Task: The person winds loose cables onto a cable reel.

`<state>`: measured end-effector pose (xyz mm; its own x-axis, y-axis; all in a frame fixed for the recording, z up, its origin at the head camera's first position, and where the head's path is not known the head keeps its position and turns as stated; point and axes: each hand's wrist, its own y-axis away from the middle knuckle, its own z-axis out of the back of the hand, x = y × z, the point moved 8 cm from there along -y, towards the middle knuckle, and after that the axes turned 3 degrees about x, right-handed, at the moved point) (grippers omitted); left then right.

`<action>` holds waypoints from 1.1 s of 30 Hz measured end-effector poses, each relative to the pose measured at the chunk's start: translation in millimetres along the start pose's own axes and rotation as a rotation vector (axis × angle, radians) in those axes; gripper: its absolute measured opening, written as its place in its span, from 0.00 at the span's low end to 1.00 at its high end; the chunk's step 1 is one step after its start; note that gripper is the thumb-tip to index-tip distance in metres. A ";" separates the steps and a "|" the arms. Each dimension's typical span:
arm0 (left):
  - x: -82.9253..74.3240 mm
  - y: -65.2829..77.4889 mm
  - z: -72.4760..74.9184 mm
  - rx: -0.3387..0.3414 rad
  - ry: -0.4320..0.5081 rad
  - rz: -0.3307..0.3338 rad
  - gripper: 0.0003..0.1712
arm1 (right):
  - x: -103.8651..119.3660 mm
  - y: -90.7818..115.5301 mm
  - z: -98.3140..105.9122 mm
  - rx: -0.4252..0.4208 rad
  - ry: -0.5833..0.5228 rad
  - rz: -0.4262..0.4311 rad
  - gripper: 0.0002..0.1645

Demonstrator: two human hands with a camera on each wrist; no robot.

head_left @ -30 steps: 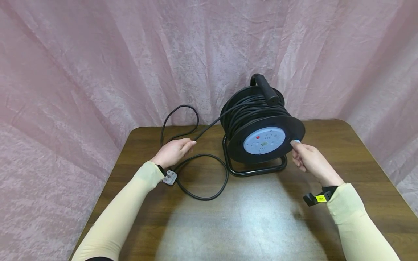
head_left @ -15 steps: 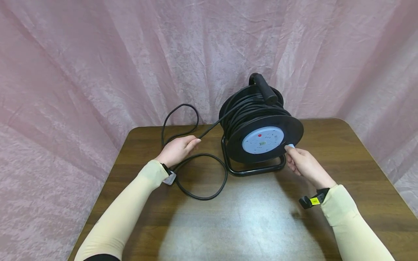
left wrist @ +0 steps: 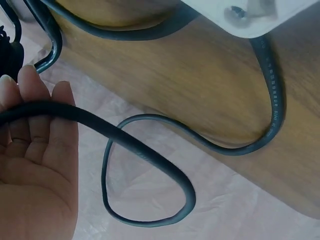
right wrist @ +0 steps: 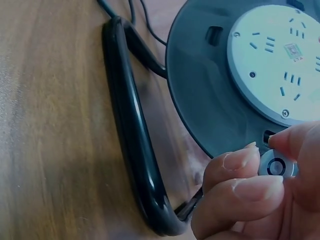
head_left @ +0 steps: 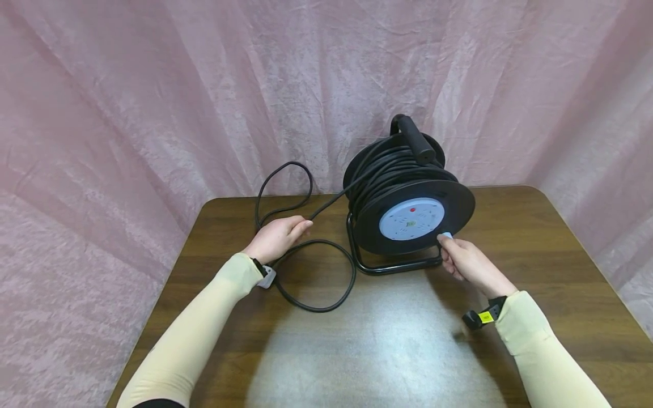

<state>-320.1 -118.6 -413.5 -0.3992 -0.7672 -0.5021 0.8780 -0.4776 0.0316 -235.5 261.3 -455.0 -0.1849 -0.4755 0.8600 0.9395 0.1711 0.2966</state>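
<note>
A black extension cable reel stands at the back of the table, its round pale-blue socket panel facing the front right. My right hand pinches the small pale-blue winding knob on the reel's disc between thumb and fingers, now at the lower right of the panel. Left of the reel, my left hand holds the black cable, which runs taut up to the drum. In the left wrist view the cable crosses the inside of the fingers. A white plug lies near the left wrist, partly hidden in the head view.
Loose cable forms one loop in front of my left hand and another behind it, reaching past the table's back edge. The reel's tubular black stand rests on the wooden table. A pink curtain hangs behind.
My right hand has moved down and left with the knob, and the disc with its socket panel has turned clockwise. The left hand has shifted slightly right, still holding the cable.
</note>
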 end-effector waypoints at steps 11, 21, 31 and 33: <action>-1.4 0.3 -3.0 0.013 -0.008 0.002 0.27 | -8.1 -7.8 -18.8 0.037 -0.024 -0.040 0.37; 0.7 1.9 -5.8 0.007 -0.042 -0.037 0.25 | -11.1 -13.9 -41.1 0.085 -0.047 -0.035 0.36; 0.8 1.5 -7.9 -0.010 -0.041 -0.081 0.22 | -12.3 -15.7 -48.7 0.096 -0.066 -0.046 0.35; 4.4 2.6 -10.2 -0.003 -0.050 -0.077 0.21 | -12.9 -15.9 -51.0 0.103 -0.081 -0.052 0.35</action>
<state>-316.9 -118.8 -424.4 -0.4783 -0.7487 -0.4589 0.8449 -0.5348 -0.0082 -233.3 220.7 -492.0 -0.2593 -0.4156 0.8718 0.8943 0.2375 0.3792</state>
